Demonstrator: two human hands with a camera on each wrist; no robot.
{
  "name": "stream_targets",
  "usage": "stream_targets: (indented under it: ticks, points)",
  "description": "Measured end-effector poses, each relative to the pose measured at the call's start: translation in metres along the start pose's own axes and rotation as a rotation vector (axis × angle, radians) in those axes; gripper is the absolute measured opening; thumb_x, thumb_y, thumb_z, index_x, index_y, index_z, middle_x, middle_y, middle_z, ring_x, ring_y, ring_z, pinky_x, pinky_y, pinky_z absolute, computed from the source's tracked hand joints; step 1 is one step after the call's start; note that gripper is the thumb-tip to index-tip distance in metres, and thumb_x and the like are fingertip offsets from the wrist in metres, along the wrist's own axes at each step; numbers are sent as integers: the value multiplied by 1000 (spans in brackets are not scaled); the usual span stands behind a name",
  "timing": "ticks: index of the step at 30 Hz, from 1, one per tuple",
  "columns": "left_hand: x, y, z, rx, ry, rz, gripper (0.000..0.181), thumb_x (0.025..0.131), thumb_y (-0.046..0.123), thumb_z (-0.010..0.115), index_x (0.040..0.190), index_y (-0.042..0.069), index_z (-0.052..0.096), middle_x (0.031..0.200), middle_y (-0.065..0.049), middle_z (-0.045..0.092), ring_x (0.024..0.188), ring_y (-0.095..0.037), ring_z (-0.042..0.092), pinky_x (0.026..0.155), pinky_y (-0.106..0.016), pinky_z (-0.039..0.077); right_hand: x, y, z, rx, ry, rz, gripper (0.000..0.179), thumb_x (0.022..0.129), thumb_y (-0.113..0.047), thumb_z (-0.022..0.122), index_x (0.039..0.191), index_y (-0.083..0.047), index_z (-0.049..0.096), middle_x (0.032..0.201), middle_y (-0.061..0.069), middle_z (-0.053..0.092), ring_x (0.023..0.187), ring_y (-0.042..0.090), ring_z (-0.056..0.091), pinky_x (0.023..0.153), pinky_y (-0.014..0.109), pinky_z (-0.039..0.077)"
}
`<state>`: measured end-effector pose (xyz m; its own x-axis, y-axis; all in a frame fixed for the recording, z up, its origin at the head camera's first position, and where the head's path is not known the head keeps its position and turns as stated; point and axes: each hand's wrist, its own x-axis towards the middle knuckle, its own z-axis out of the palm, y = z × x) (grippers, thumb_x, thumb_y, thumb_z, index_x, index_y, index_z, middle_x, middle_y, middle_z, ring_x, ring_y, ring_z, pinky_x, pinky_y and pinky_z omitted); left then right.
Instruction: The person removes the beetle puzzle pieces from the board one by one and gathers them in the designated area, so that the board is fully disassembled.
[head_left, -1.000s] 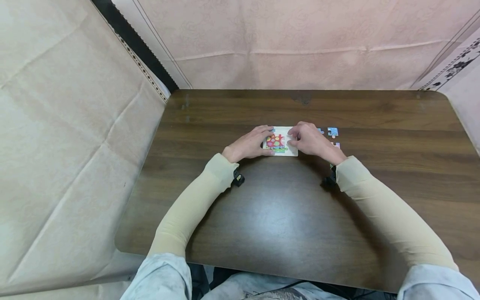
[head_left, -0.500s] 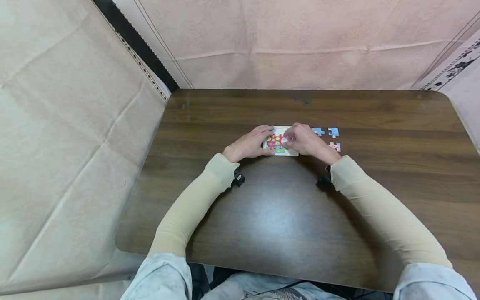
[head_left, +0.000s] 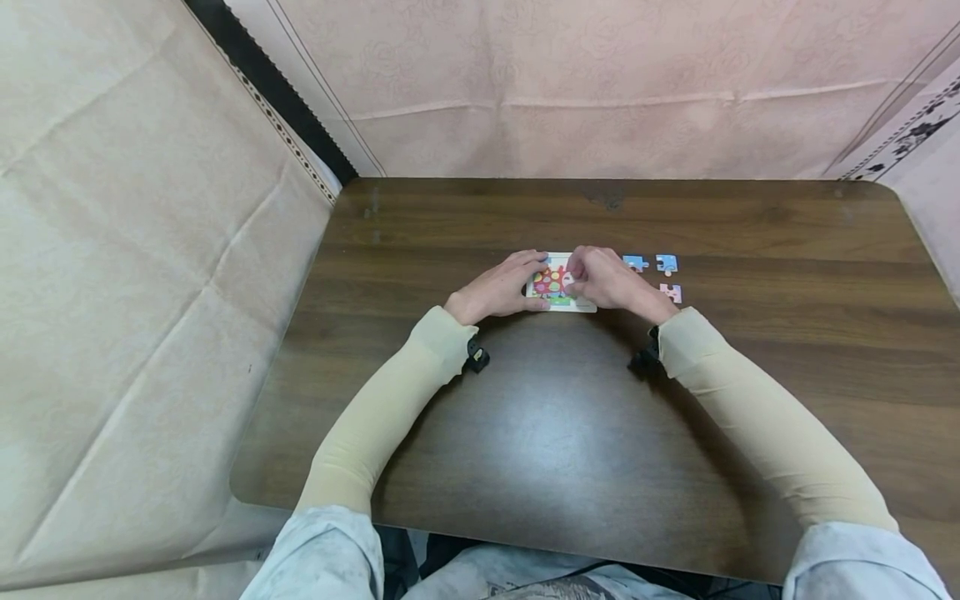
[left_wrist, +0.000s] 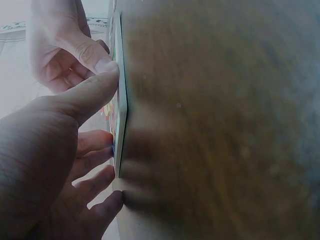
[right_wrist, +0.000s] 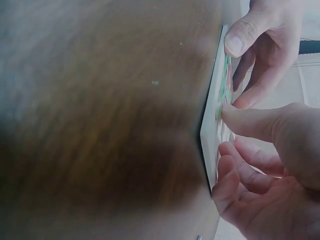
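A small white-framed jigsaw puzzle board (head_left: 583,307) lies flat on the table, its left part filled with a red picture with yellow dots above green. My left hand (head_left: 501,287) holds the board's left side, thumb at the near edge and fingers at the far edge. Over the board's right part, my right hand (head_left: 609,279) pinches a pale puzzle piece (head_left: 567,278) against the red picture. The fingers mostly cover that piece. In the right wrist view the right thumb (right_wrist: 245,120) touches the board's surface, with the other fingers curled beside it.
Right of the board lie two blue loose pieces, a left one (head_left: 636,262) and a right one (head_left: 666,264), and a pink piece (head_left: 671,292). They rest on a brown wooden table (head_left: 525,433). Pale cloth (head_left: 600,100) hangs behind it.
My right hand has moved a little left over the board, bringing the piece against the red picture. Loose pieces it covered now show. My left hand stays put.
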<state>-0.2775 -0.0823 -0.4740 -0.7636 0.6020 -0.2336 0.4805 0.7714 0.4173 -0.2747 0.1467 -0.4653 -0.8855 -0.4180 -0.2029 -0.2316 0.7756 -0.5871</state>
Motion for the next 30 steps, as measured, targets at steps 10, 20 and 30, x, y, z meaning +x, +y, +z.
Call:
stream_targets:
  ticks: [10,20,30]
  points:
    - [-2,0,-2,6,3,8,79,105,48,71,167,7,42,183,-7,27,172,-24,19,140,-41,24,-2,-2,2,51,33,-10,35,102,-8,76,132,5,66,121,26,74,110,38,72,100,52,61]
    - [-4,1,2,67,39,14,74,104,48,72,161,6,50,179,-10,34,168,-25,30,136,-42,33,0,-1,7,49,64,-11,35,99,-6,76,131,6,69,116,26,76,104,35,72,95,49,62]
    - [-5,5,2,87,48,21,66,105,45,73,155,5,57,176,-13,39,166,-28,34,136,-44,34,-2,0,4,28,94,-29,35,98,-8,78,130,6,70,114,25,77,99,34,72,88,45,61]
